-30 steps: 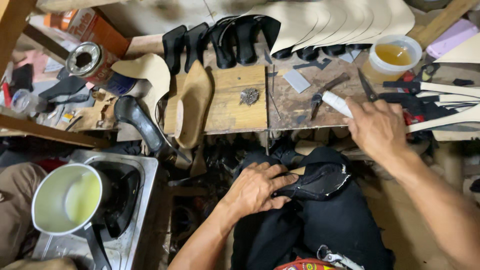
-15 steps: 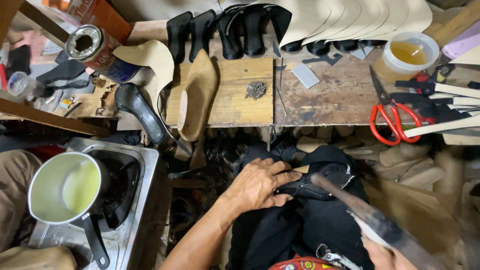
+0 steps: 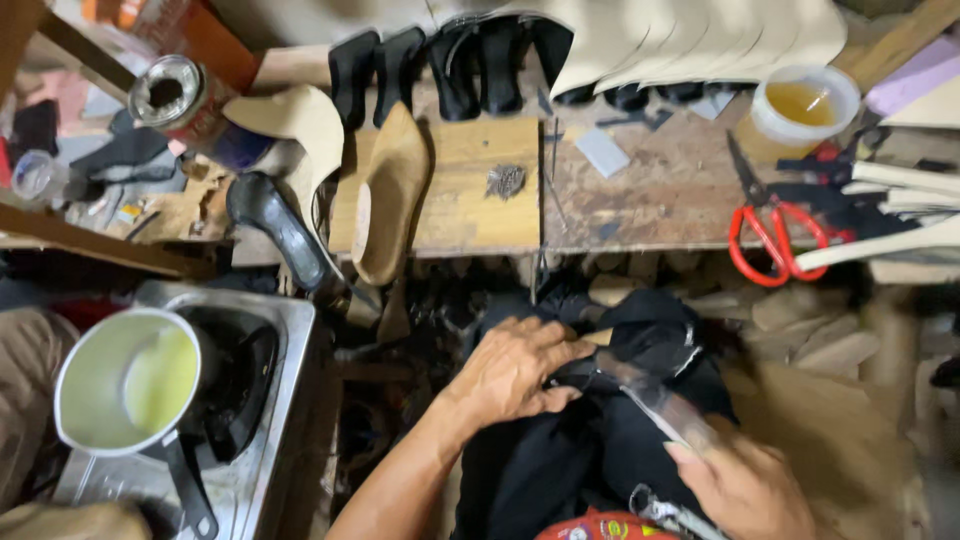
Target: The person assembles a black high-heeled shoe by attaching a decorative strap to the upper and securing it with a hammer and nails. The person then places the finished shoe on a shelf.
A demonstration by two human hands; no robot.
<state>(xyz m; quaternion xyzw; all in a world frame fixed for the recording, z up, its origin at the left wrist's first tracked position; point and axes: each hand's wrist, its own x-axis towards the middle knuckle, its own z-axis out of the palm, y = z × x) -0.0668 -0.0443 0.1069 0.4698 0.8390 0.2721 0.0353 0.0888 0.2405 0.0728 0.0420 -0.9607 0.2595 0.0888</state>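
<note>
Left hand [image 3: 515, 370] lies palm-down, fingers closed over a black leather shoe upper [image 3: 640, 350] that rests on the dark cloth across the lap, at 6 o'clock from the table edge. Right hand [image 3: 745, 490] grips the handle of a long flat metal blade [image 3: 650, 400]; the blade runs toward 10 o'clock and its tip meets the upper just beside the left fingertips. The blade is motion-blurred, so its exact edge contact cannot be told.

Procedure, as judged:
- Keep the left fingers behind the blade's line of travel, not ahead of it.
- Hold the upper flat and taut against the lap so the leather does not bunch under the blade.
- Use short, shallow strokes at a low angle.

Surroundings, largest first:
- Worn wooden table [image 3: 650, 200] spans 12 o'clock, its front edge near the upper.
- Steel stove top [image 3: 270, 420] with a pale green pot [image 3: 125, 385] sits at 9 o'clock, well apart from the left forearm.
- Tan wooden shoe last [image 3: 392, 200] overhangs the table edge at 11 o'clock.
- Red-handled scissors [image 3: 775, 225] lie at 1 o'clock.
- White tub of amber liquid [image 3: 805, 100] stands at 1 o'clock, further back.

Open room appears toward 3 o'clock of the right hand; the stove side at 9 o'clock is tight.
</note>
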